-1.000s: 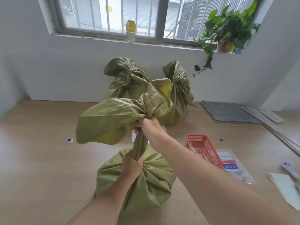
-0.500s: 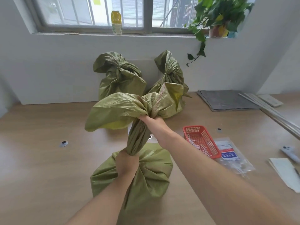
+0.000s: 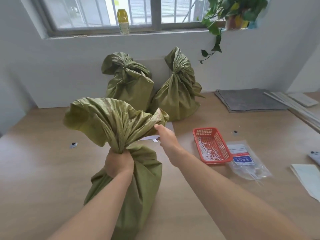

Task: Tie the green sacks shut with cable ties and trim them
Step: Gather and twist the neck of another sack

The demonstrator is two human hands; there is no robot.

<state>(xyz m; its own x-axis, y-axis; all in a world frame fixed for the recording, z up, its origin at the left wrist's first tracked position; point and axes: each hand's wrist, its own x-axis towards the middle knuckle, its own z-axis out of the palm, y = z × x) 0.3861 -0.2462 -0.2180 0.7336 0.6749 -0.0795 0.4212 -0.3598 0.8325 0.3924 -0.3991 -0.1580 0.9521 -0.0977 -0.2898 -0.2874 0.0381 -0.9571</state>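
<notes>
A green woven sack (image 3: pixel 143 179) stands on the wooden table (image 3: pixel 43 170) right in front of me. My left hand (image 3: pixel 119 161) is clenched round its gathered neck, and the loose top (image 3: pixel 110 116) flares out above the fist. My right hand (image 3: pixel 167 137) is at the right corner of that loose top, thumb against the fabric; its fingers are hidden, so its grip is unclear. Two more green sacks (image 3: pixel 131 85) (image 3: pixel 178 94) with cinched necks lean against the back wall. A red basket (image 3: pixel 223 144) to the right holds white cable ties (image 3: pixel 207 151).
A clear plastic packet (image 3: pixel 245 163) lies beside the basket. Grey mats (image 3: pixel 247 99) and flat strips sit at the back right, a phone (image 3: pixel 315 156) and white paper (image 3: pixel 306 179) at the right edge. A bottle (image 3: pixel 123 21) and plant (image 3: pixel 233 11) stand on the windowsill.
My right hand has left the sack's neck and moved right to the corner of the loose top. The top has dropped lower. My left hand still grips the neck.
</notes>
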